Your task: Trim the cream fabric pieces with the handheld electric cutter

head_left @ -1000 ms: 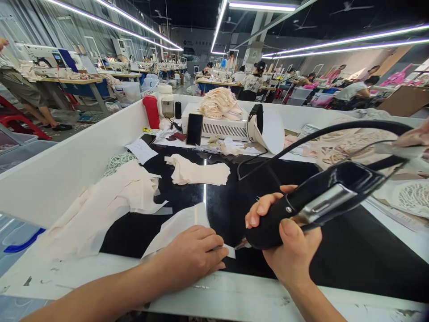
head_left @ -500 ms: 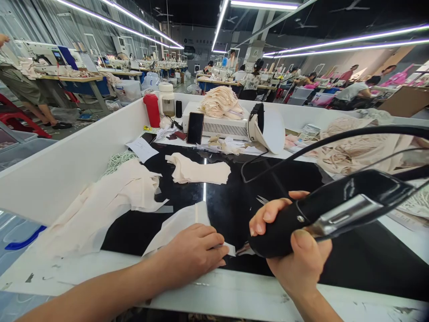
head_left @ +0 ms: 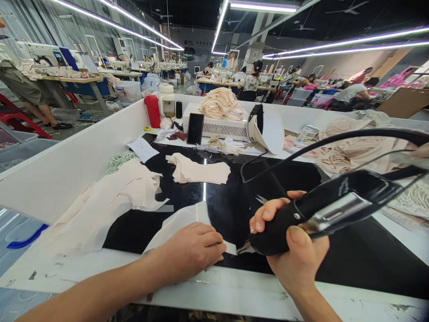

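Note:
My right hand (head_left: 295, 250) is closed round the grip of a black corded cutting tool (head_left: 321, 212), its metal tip down on the edge of a thin white fabric piece (head_left: 181, 221). My left hand (head_left: 191, 252) lies flat on that piece, fingers together, pressing it onto the black glossy table top (head_left: 234, 201) beside the tool's tip. The tool's black cable (head_left: 335, 138) arches off to the right.
Cream fabric pieces (head_left: 197, 170) and a larger pale heap (head_left: 110, 197) lie left and centre. At the back stand a white box (head_left: 221, 127) with stacked fabric, a phone (head_left: 195, 129), a red bottle (head_left: 152, 111) and a white cap (head_left: 268, 129). White walls (head_left: 67, 170) enclose the table. People work at far tables.
The tool's rear end has risen slightly and the view has shifted a little. Both hands stay in the same place on the fabric.

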`<state>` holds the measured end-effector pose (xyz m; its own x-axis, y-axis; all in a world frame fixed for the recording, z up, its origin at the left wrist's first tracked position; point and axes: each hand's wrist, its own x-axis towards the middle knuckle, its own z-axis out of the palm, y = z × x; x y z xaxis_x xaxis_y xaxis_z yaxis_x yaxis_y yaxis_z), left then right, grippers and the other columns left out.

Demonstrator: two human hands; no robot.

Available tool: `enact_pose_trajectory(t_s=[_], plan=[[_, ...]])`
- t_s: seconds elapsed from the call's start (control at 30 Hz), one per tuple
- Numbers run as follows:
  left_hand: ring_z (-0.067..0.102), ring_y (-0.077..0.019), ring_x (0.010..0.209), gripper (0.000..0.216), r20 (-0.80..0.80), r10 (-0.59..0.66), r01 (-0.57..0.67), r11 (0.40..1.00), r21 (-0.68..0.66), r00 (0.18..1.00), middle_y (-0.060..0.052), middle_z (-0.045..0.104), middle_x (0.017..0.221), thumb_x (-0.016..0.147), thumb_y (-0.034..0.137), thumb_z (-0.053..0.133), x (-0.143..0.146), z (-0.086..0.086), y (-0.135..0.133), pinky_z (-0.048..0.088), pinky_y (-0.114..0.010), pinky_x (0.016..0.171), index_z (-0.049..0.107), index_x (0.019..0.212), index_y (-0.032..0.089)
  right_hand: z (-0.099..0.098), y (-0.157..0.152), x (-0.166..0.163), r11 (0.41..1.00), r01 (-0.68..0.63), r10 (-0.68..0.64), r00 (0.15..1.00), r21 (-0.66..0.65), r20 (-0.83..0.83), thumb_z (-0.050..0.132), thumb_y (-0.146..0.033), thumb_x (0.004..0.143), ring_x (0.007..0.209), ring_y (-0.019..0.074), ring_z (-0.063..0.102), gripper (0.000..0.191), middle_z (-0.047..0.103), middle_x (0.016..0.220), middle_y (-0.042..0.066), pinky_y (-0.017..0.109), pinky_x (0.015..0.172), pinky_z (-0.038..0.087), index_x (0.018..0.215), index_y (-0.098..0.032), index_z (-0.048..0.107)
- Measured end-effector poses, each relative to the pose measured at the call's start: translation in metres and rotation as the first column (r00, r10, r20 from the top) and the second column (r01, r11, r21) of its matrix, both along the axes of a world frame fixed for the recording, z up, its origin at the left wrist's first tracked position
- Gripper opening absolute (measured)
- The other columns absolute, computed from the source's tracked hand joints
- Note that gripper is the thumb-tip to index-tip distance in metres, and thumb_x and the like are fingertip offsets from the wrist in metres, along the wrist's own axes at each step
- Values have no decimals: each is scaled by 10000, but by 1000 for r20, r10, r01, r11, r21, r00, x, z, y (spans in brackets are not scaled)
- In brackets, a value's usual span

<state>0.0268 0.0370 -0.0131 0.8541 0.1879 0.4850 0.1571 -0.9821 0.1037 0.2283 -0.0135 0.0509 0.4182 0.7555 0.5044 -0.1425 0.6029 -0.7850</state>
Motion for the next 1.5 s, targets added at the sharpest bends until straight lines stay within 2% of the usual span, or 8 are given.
enact_pose_trajectory(t_s=[0.23,0.43,0.67,1.03,1.33,1.5], plan=[[708,-195,961,204,-25,-30,29,999,-32,999,-64,735,994,1151,186,511,-4,6,2,605,-334,951,703,1101,135,2,-3,3,999,46,-46,999,-8,-11,894,-466,837,547,155,621,432,660,770,-40,298,484,562,1151,-289,657],[698,-192,970,251,-15,-39,38,997,-71,999,-70,735,1002,1160,186,484,-3,8,4,587,-316,959,722,1095,138,5,-4,4,999,40,-40,999,-18,-14,905,-443,823,545,155,625,434,669,759,-39,293,486,563,1143,-283,661],[672,-184,905,254,-40,-34,31,997,-71,999,-60,702,943,1144,167,493,-1,10,3,583,-299,917,711,1015,150,14,9,-6,997,82,-82,995,6,-48,871,-424,818,508,161,618,400,658,728,-51,292,449,545,1120,-285,648],[686,-185,898,270,4,-56,57,997,-49,998,-67,713,972,1157,180,465,3,3,3,565,-304,928,716,1068,134,7,21,-20,999,37,-37,999,3,-35,866,-418,837,525,152,635,402,672,747,-61,295,482,566,1129,-288,621],[667,-182,867,286,-11,-60,59,998,-31,998,-60,697,939,1155,166,456,4,6,4,567,-305,893,705,1018,134,7,20,-17,999,26,-26,999,-20,-19,827,-324,876,540,149,646,326,690,767,-55,292,494,576,1139,-294,637],[644,-176,831,318,-37,-61,60,998,-29,997,-50,662,897,1151,153,447,3,3,3,566,-304,873,693,950,133,10,16,-9,999,46,-46,998,0,-35,870,-370,836,527,149,639,382,691,753,-53,297,494,581,1136,-280,650]])
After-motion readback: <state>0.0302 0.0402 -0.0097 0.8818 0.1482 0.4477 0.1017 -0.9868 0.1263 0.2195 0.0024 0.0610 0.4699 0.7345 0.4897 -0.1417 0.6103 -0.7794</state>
